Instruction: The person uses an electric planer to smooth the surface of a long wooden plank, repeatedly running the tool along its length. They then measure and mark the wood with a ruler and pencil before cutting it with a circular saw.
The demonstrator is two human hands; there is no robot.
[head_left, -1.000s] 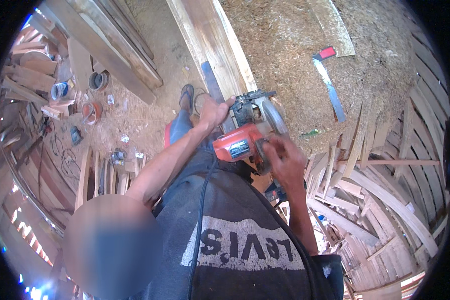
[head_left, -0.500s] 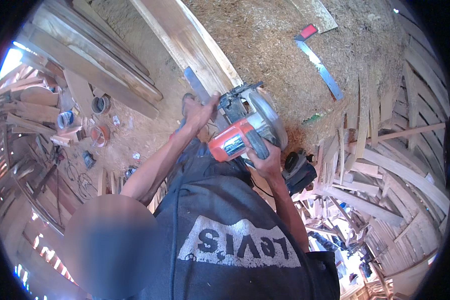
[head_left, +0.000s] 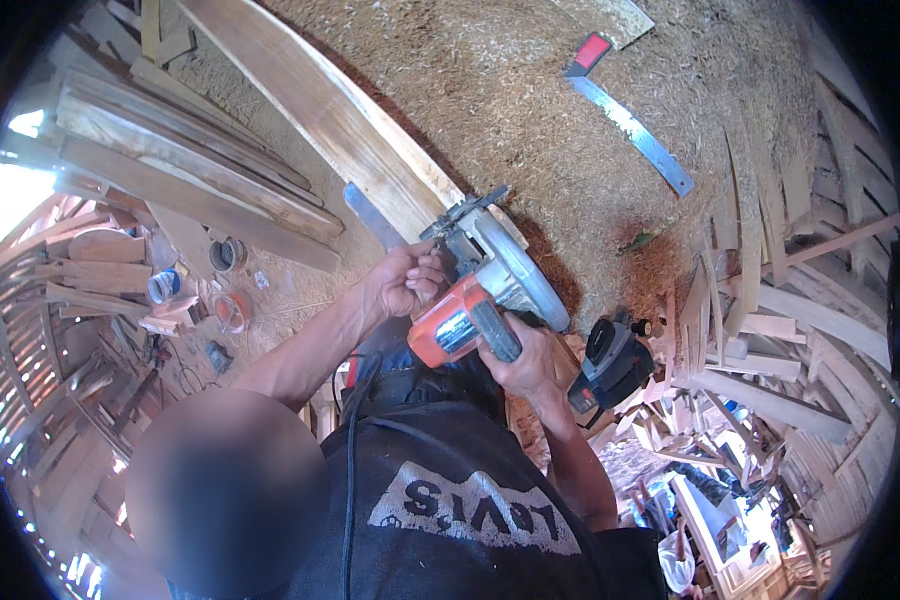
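Observation:
My right hand (head_left: 526,356) is wrapped around the rear handle of an orange and grey circular saw (head_left: 450,322). The saw's base sits at the near end of a long pale plank (head_left: 355,135), its round blade guard on the right. My left hand (head_left: 410,282) is closed beside the front of the saw, fingers curled in. Whatever lies inside those fingers is hidden. Just beyond the left hand, a flat blue-grey strip (head_left: 372,214) sticks out along the plank's left edge. The blade and any cut are out of sight.
A try square (head_left: 630,125) with a red-ended handle lies on the sawdust-covered ground. A dark power tool (head_left: 612,365) rests right of my right arm. Stacked boards (head_left: 190,185) stand at the left, near an orange bucket (head_left: 233,311). A black cable (head_left: 348,490) runs down my shirt.
My left hand has drawn back from the plank's side and its fingers have curled in beside the saw. The saw has shifted slightly toward me, still in my right hand. The whole view has turned a little.

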